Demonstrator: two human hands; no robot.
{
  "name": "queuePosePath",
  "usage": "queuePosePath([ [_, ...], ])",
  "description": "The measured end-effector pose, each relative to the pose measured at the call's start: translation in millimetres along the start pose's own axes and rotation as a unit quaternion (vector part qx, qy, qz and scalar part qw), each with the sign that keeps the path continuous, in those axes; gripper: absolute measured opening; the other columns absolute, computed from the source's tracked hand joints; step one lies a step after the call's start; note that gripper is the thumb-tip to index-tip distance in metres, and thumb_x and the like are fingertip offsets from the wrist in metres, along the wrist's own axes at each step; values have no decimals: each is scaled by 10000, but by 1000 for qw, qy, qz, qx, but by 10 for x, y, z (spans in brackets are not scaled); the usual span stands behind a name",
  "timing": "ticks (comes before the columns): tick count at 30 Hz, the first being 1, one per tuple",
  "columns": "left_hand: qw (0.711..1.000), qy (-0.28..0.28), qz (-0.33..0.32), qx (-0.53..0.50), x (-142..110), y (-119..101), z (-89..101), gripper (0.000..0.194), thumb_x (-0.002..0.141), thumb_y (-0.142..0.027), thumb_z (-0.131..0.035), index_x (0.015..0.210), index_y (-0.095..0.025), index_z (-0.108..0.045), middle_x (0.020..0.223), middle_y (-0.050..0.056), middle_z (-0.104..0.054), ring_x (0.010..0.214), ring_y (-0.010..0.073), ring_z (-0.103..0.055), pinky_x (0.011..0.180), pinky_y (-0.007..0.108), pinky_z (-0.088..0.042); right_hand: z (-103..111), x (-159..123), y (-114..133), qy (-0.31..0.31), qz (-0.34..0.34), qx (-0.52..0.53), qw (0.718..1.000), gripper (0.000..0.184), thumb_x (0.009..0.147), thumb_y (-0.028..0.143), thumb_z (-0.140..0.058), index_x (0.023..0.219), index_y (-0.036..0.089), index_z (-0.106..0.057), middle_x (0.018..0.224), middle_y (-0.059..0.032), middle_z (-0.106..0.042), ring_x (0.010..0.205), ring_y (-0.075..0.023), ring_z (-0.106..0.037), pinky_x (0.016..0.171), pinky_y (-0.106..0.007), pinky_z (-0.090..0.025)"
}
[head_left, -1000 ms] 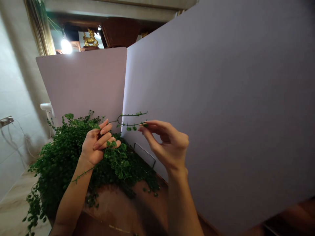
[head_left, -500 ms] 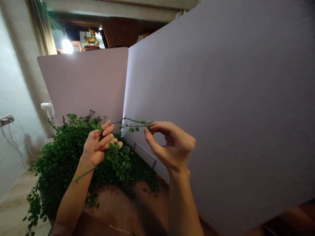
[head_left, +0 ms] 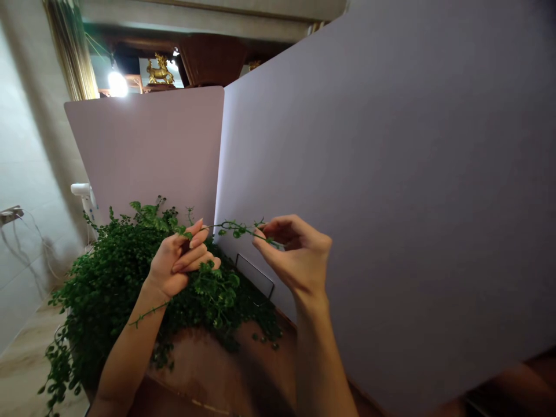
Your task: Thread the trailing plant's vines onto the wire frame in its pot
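Observation:
Between my two hands a thin green plant stem (head_left: 234, 227) with small round leaves runs roughly level. My left hand (head_left: 180, 260) is closed on its left end, thumb and forefinger pinched together, and a leafy sprig (head_left: 217, 289) hangs below those fingers. At the other end my right hand (head_left: 297, 249) pinches the stem, thumb against fingertips. A loose thin sprig (head_left: 149, 314) lies across my left forearm. Behind and under my left hand spreads a thick mass of green trailing foliage (head_left: 108, 278).
A brown wooden table (head_left: 204, 362) lies under the foliage. Pale upright panels (head_left: 147, 145) stand behind and to the right, with a thin wire frame (head_left: 256, 281) at their foot. A white device (head_left: 82, 191), a wall socket (head_left: 11, 214) with cables and a lit bulb (head_left: 117, 84) are left.
My right hand has shifted slightly left, and the stem, which was doubled into a loop, now looks bunched together. My left hand has moved a little right and down.

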State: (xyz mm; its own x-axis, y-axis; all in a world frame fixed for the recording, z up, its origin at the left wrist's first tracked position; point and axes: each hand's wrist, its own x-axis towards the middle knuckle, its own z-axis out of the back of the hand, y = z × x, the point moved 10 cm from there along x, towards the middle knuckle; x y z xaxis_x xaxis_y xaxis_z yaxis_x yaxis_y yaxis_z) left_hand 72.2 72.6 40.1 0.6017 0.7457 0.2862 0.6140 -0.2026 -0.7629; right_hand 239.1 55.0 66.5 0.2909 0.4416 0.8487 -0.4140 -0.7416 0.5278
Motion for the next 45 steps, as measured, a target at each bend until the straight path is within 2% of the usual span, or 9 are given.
queuePosePath([
  [9, 999, -24, 0, 45, -14, -7, 10, 547, 1041, -259, -240, 552, -169, -467, 318, -89, -140, 370, 77, -63, 581, 229, -460, -29, 10, -63, 12, -39, 3, 999, 65, 722, 229, -715, 754, 179, -689, 694, -8, -706, 614, -144, -684, 656, -297, -601],
  [15, 991, -79, -3, 108, 72, 110, 162, 430, 973, -150, -349, 572, -152, -504, 313, -97, -207, 329, 47, -101, 576, 210, -447, -55, 9, -411, -15, -141, 23, 990, 96, 697, 253, -698, 698, 157, -686, 625, -28, -696, 565, -169, -681, 601, -306, -579],
  [22, 981, -112, -21, 159, 142, 87, 278, 398, 943, -147, -406, 563, -150, -526, 300, -98, -241, 311, 38, -150, 578, 217, -454, -298, -55, -767, 25, -208, 31, 977, 113, 651, 255, -680, 690, 150, -680, 611, -38, -690, 567, -181, -685, 581, -296, -563],
  [31, 978, -190, 14, 86, 136, 151, 332, 501, 1001, -168, -286, 576, -139, -549, 295, -90, -204, 287, 44, -161, 531, 203, -464, -796, -237, -1174, 76, -289, 64, 952, 118, 686, 293, -637, 694, 176, -637, 630, -63, -723, 594, -204, -720, 581, -277, -578],
  [34, 979, -188, -12, 77, -57, -53, 303, 505, 1001, -166, -270, 525, -176, -438, 300, -85, -176, 270, 64, -203, 549, 246, -504, -819, -312, -1398, 81, -316, 30, 945, 80, 683, 235, -631, 627, 182, -610, 565, -63, -700, 566, -204, -713, 557, -262, -564],
  [37, 975, -154, -152, 46, -308, -585, 291, 408, 985, -142, -303, 607, -194, -445, 365, -78, -297, 281, 75, -251, 435, 222, -406, -811, -363, -1526, 111, -332, 11, 937, 118, 679, 202, -655, 581, 179, -592, 515, -51, -670, 479, -181, -671, 485, -246, -525],
  [38, 966, -156, -203, 30, -391, -759, 327, 366, 982, -139, -321, 646, -193, -455, 422, -73, -381, 292, 66, -272, 421, 219, -385, -815, -365, -1513, 128, -327, 9, 936, 133, 691, 221, -668, 587, 178, -597, 505, -43, -662, 439, -169, -642, 451, -243, -500],
  [41, 956, -175, -236, -11, -453, -928, 446, 341, 993, -116, -332, 678, -198, -429, 490, -69, -465, 320, 61, -315, 425, 217, -368, -804, -315, -1308, 174, -285, -2, 943, 226, 731, 334, -710, 598, 183, -606, 430, 3, -590, 349, -127, -518, 400, -244, -417],
  [45, 965, -169, -197, -36, -284, -738, 394, 327, 990, -90, -347, 688, -193, -421, 481, -83, -429, 315, 55, -300, 408, 207, -325, -854, -242, -790, 247, -184, 5, 951, 287, 757, 422, -724, 623, 181, -645, 502, 16, -597, 438, -108, -512, 474, -244, -426],
])
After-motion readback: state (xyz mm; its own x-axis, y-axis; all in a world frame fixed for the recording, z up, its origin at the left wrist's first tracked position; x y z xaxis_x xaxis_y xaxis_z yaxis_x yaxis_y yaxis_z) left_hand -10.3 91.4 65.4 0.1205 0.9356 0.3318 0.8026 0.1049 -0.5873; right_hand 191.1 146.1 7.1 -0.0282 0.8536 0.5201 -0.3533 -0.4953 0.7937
